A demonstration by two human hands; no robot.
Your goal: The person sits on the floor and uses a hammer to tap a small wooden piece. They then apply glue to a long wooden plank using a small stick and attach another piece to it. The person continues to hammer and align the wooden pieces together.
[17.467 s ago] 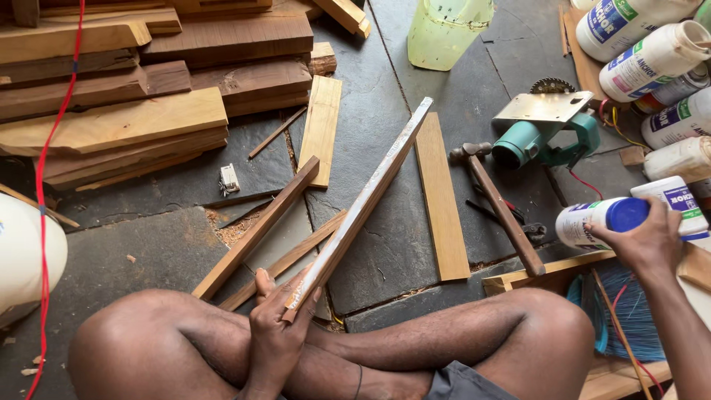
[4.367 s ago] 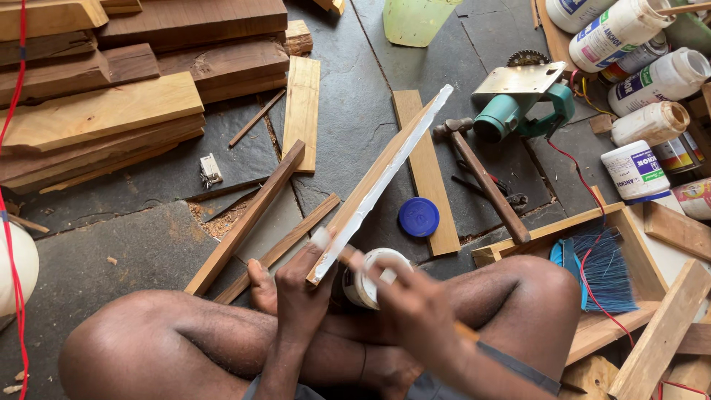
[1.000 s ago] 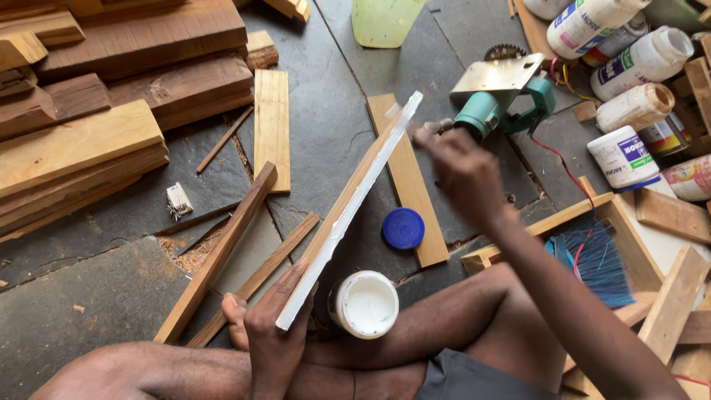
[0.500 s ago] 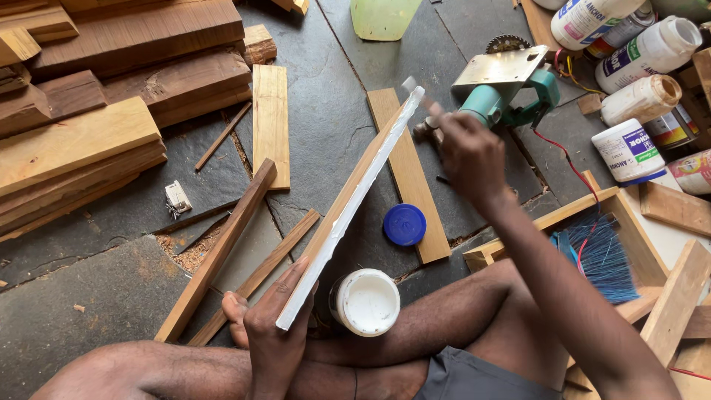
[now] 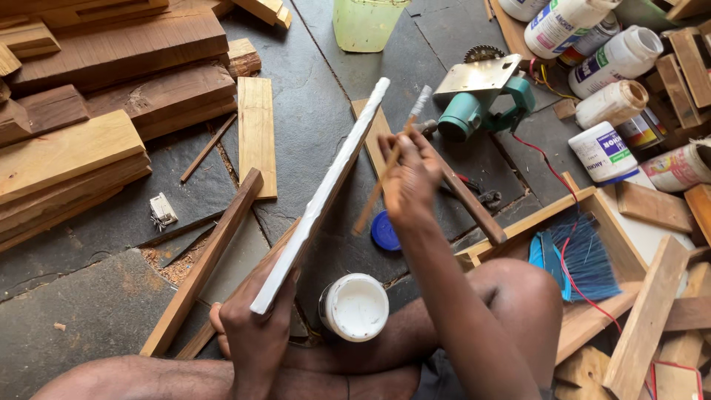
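Wood strip [image 5: 322,196], its upper edge coated white, slanted above the stone floor [image 5: 96,311], its near end clamped in the left hand [image 5: 255,333]. Right hand [image 5: 411,178] pinched a thin stick [image 5: 385,174]. Judged: glue-spreading step; next called for reloading at the open glue tub [image 5: 355,306]. Strip's underside hidden; stick tip's load unclear.

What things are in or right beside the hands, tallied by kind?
White-coated wooden strip, in left hand: 1
Thin stick, in right hand: 1
Open white tub: 1
Blue lid: 1
Total: 4
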